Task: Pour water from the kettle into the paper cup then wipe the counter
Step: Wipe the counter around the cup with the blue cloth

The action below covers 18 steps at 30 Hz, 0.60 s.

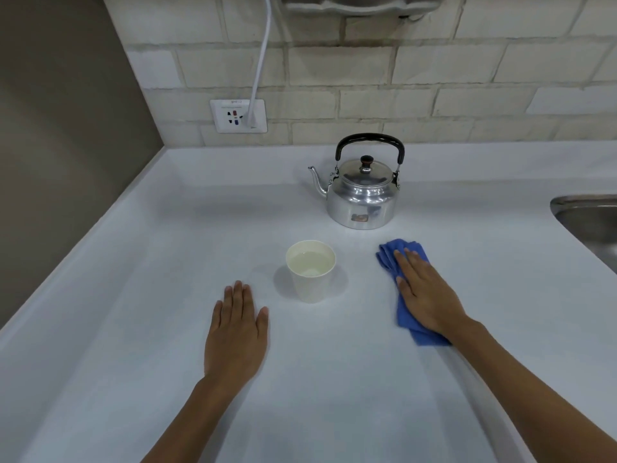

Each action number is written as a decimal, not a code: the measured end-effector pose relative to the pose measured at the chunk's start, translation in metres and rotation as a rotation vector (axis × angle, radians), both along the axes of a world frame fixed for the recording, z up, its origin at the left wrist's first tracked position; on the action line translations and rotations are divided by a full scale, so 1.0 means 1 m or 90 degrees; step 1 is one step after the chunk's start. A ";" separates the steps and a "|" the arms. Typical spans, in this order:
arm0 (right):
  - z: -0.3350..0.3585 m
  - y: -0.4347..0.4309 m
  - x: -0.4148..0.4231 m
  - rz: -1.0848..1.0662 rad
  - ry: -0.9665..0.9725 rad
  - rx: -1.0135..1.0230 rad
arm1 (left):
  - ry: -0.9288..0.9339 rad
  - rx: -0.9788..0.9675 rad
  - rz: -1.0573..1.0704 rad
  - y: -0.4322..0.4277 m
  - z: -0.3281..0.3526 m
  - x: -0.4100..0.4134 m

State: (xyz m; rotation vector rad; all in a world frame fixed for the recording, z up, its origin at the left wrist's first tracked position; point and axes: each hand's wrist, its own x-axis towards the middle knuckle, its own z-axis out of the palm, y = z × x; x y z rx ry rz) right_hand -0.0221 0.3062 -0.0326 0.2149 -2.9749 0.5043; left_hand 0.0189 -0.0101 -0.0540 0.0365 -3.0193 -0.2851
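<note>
A shiny metal kettle [362,195] with a black handle stands upright at the back of the white counter [167,245], spout pointing left. In front of it a white paper cup [310,272] stands upright with water in it. My left hand [237,332] lies flat on the counter, fingers together, left of the cup and apart from it. My right hand [424,292] presses flat on a crumpled blue cloth [405,315] to the right of the cup, in front of the kettle.
A steel sink [591,225] cuts into the counter at the right edge. A brick-tiled wall runs along the back with a socket plate [238,115] and a white cable [262,58] plugged in. A brown wall bounds the left side.
</note>
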 end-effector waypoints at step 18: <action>0.014 -0.080 -0.059 0.237 -0.086 -0.049 | 0.006 -0.018 0.001 0.002 0.001 -0.001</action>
